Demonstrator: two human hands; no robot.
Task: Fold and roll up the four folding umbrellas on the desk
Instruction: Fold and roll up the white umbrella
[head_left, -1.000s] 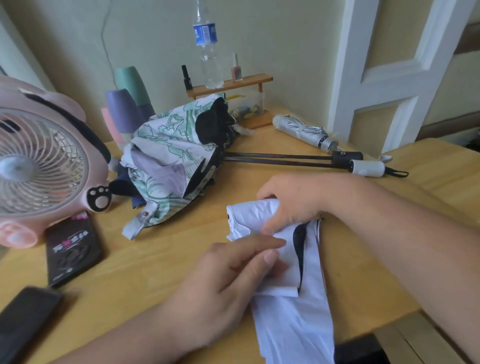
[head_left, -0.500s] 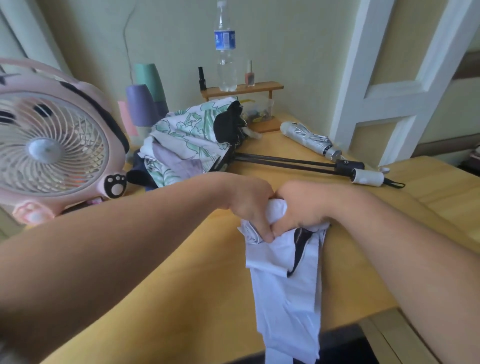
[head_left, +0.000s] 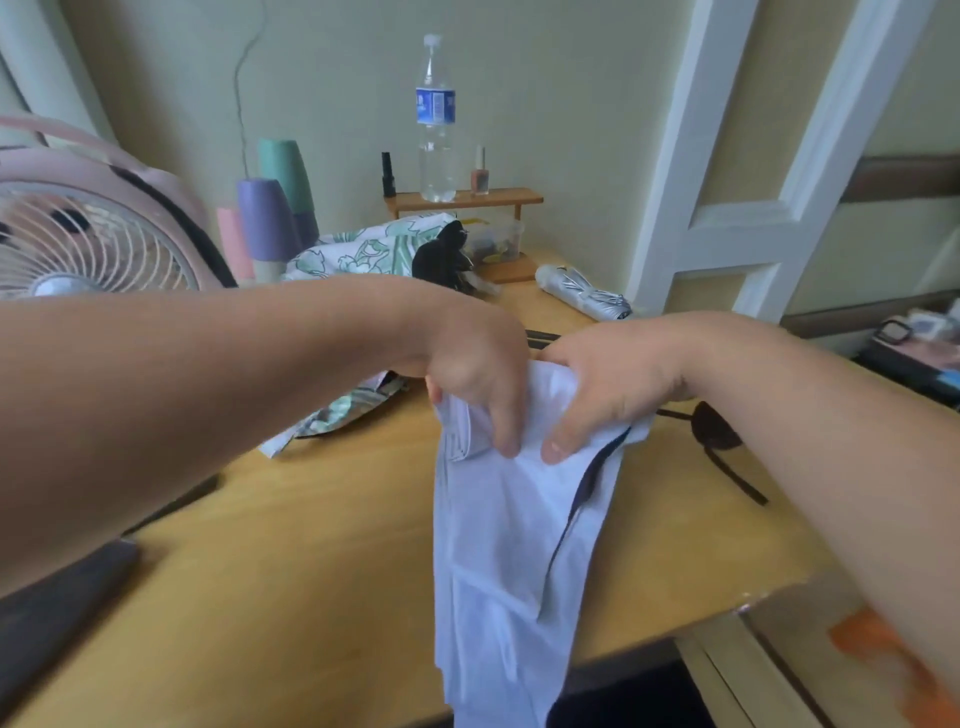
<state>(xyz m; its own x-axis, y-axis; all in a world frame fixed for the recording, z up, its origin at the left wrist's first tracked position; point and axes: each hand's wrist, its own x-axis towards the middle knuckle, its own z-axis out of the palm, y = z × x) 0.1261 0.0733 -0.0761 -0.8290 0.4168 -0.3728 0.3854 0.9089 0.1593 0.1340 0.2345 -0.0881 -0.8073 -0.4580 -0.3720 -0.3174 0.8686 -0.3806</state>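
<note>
- A white umbrella (head_left: 509, 545), soft creased fabric with a dark lining showing at one fold, lies lengthwise on the yellow wooden counter (head_left: 311, 545), its long axis running from far to near and its near end drooping over the front edge
- The left hand (head_left: 478, 374) and right hand (head_left: 608, 395) both clutch its bunched far end, fingers curled into the cloth
- Behind, a clear plastic bottle (head_left: 436, 119) bears a blue label, its writing too small to read

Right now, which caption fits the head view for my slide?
Left hand and right hand grip the white umbrella on the desk.
</note>
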